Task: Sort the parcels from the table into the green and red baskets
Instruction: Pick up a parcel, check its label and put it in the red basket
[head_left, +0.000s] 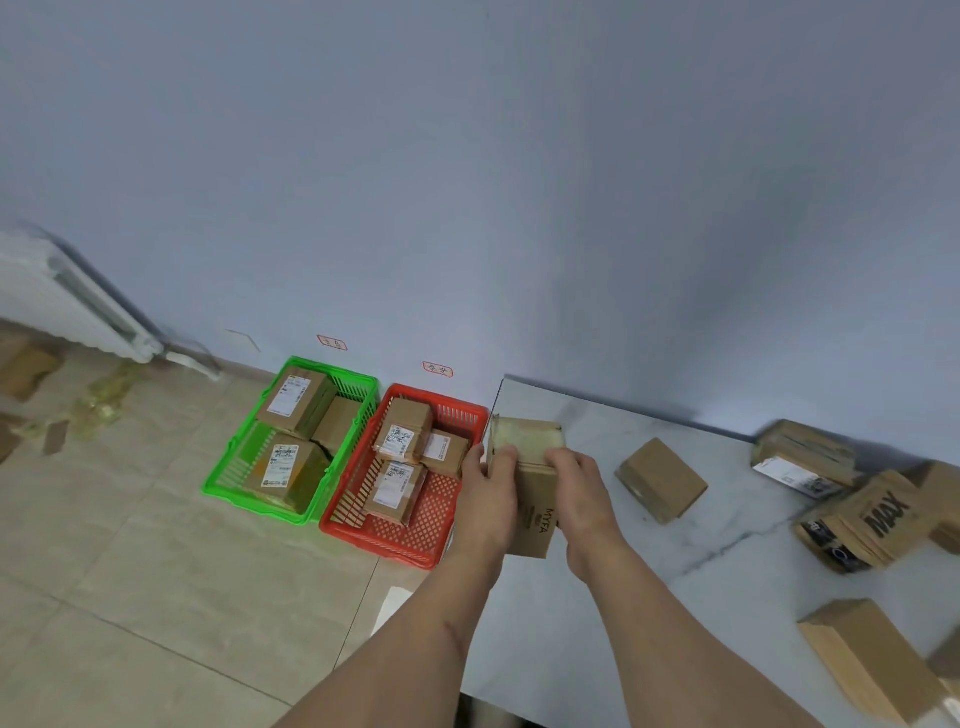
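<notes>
Sorting partly done: green basket (358, 387) holds about three parcels, red basket (467, 410) about four. Left hand (485, 499) and right hand (582, 493) grip a held parcel (527, 441) with curled fingers above the table (623, 623) edge; several parcels remain there

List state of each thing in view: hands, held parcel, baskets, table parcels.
left hand: grips held parcel's left side
right hand: grips its right side
held parcel: lifted at table's left edge, taped face up
green basket: on floor, holds parcels
red basket: on floor, holds parcels
plain parcel: lying on table, untouched
</notes>
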